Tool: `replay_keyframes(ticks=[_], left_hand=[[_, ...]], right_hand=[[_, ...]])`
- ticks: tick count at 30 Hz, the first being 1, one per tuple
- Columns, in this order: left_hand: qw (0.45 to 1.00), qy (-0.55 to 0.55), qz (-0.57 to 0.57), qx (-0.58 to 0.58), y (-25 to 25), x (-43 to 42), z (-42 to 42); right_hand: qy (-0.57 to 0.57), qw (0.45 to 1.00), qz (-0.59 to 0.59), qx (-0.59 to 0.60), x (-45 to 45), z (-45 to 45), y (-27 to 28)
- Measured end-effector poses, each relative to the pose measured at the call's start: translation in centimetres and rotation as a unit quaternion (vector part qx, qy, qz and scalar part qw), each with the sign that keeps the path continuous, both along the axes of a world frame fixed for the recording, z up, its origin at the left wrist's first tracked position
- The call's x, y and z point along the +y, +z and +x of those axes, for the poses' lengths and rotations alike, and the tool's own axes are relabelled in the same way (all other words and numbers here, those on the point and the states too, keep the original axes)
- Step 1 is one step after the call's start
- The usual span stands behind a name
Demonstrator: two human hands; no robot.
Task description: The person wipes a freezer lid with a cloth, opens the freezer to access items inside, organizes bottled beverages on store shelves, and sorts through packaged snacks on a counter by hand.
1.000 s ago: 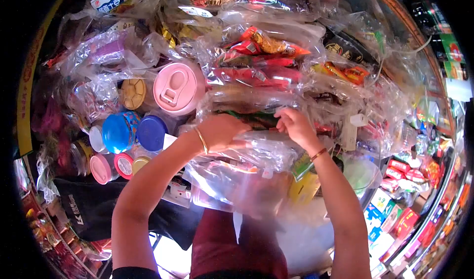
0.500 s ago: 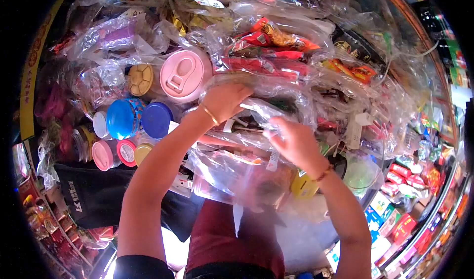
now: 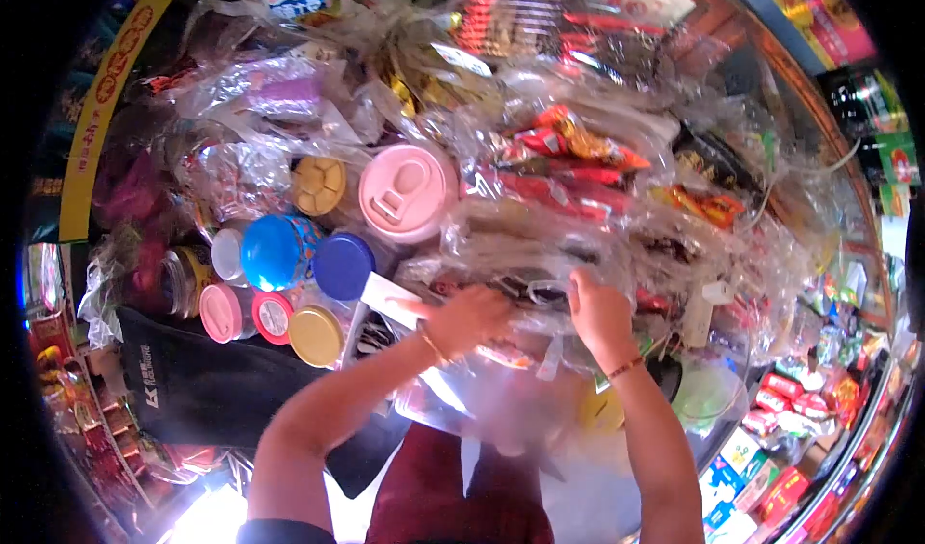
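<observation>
A crumpled clear plastic bag (image 3: pixel 530 231) lies in front of me among other bags, with dark and reddish packets showing inside it. Its mouth faces me. My right hand (image 3: pixel 603 324) pinches the bag's edge on the right side, thumb up. At the left of the same opening, my left hand (image 3: pixel 469 322) has its fingers bent together and pointing right; what they grip, if anything, is hidden and slightly blurred. Beside the left wrist is a white card-like strip (image 3: pixel 393 298). A large jar with a pink pull-tab-style lid (image 3: pixel 408 193) stands just beyond the left hand.
Several lidded jars stand at left, among them a bright blue one (image 3: pixel 279 252), a dark blue one (image 3: pixel 343 265) and a gold one (image 3: pixel 316 336). A black bag (image 3: pixel 212 380) lies below them. Bagged red snack packets (image 3: pixel 568 163) fill the back; shelves of goods (image 3: pixel 790 399) curve along the right.
My left hand has come down toward me from the bag's far rim. The right hand has shifted slightly right and down, its thumb now raised. The whole view has tilted, showing more at the back.
</observation>
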State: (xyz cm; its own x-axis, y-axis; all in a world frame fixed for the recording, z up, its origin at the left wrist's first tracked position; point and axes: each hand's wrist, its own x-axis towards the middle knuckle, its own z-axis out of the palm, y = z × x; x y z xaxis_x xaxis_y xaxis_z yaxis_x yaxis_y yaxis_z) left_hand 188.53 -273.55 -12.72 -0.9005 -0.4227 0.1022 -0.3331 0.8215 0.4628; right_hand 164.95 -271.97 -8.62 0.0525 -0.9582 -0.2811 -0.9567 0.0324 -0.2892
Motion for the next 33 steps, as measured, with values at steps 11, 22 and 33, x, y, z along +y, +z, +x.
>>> replay_keyframes(ticks=[11,22,33], left_hand=[[0.989,-0.081,0.125,0.017,4.8,-3.8,0.2],[0.953,0.277,-0.059,-0.105,0.6,-20.0,3.3],[0.947,0.315,-0.009,-0.066,0.4,-18.8,3.6]], right_hand=[[0.039,0.992,0.053,-0.103,-4.4,-0.5,2.2],[0.212,0.975,-0.066,0.018,-19.9,6.8,2.0],[-0.158,0.930,-0.253,-0.216,-29.0,1.8,8.9]])
